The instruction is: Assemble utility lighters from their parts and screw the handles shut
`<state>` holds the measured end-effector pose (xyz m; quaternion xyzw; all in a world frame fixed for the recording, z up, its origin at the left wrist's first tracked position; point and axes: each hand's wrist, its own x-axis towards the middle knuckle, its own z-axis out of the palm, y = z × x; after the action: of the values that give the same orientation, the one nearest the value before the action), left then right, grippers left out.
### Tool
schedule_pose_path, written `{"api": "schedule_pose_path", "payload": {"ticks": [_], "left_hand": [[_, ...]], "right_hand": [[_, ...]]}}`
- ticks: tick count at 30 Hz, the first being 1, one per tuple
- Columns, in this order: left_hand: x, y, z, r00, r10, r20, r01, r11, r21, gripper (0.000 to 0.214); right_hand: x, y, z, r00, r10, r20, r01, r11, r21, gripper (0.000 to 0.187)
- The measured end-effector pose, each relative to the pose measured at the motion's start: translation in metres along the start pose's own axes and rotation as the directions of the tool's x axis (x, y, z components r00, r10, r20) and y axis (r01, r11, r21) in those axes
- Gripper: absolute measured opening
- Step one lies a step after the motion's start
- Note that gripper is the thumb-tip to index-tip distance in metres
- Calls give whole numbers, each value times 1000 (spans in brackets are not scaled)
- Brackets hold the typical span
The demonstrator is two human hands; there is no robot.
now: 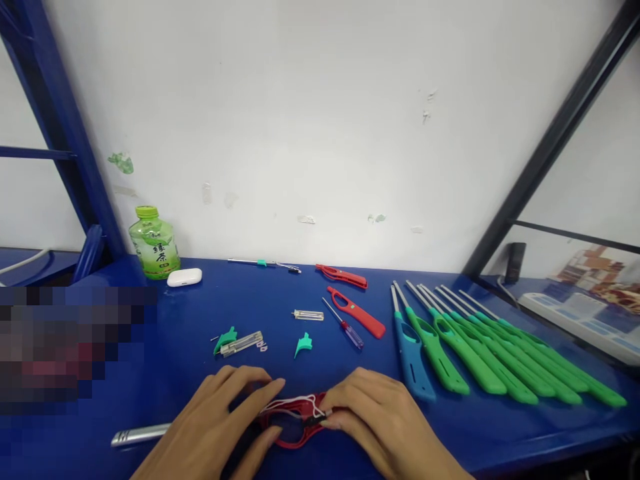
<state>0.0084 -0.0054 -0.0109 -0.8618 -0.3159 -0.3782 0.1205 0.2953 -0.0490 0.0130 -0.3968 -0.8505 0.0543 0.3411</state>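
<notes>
Between the left hand and the right hand, a red lighter handle looks opened, with white wires and a black connector showing. The right hand pinches its right end near the connector; the left hand curves around the other end, thumb and forefinger parted, and whether it grips cannot be told. A silver tube emerges from beneath the left hand. Work looks partway along: to the right of the right hand, several green lighters and one blue lighter appear whole, while this red handle is not yet closed. Ahead of the hands, green triggers, transparent fuel tanks and red shells lie loose, seemingly not yet joined, with a screwdriver beside the shells. For moving, the widest blue stretch of table lies ahead and left of the left hand, toward the bottle; the lighters hem in the right hand's outer side, and farthest ahead the table ends at a white wall
</notes>
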Motion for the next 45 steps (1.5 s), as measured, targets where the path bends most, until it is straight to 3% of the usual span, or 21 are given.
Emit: {"api": "schedule_pose_path", "payload": {"ticks": [2, 6, 9, 15, 20, 28, 33, 37, 45], "left_hand": [[17, 7, 0, 999, -19, 31, 21, 998, -67, 27], [35, 10, 4, 974, -45, 224, 100, 965, -241, 26], [33, 6, 9, 974, -58, 221, 119, 954, -274, 35], [21, 4, 12, 975, -9, 221, 59, 973, -222, 28], [23, 9, 11, 989, 59, 136, -42, 991, -130, 33], [14, 4, 15, 951, 124, 282, -129, 992, 0, 29], [17, 7, 12, 970, 30, 240, 3, 991, -137, 23], [22, 10, 10, 958, -52, 282, 133, 951, -278, 17], [21, 8, 15, 938, -65, 340, 177, 935, -308, 20]], "right_hand": [[-1, 0, 0, 1000, -10, 5, 10, 1000, 5, 23], [-2, 1, 0, 1000, -21, 11, 21, 1000, 14, 24], [-1, 3, 2, 1000, -31, 5, 31, 999, 7, 24], [-2, 0, 2, 1000, -3, 9, 3, 1000, 16, 25], [-2, -1, 2, 1000, 8, 1, -8, 1000, 15, 26], [-2, -1, 4, 999, 31, 7, -31, 999, 8, 27], [-2, -2, 2, 998, 53, 26, -53, 999, 5, 29], [-2, -2, 2, 999, 25, 29, -25, 1000, 13, 30], [-1, -3, 3, 1000, -13, 12, 13, 1000, 7, 29]]}}
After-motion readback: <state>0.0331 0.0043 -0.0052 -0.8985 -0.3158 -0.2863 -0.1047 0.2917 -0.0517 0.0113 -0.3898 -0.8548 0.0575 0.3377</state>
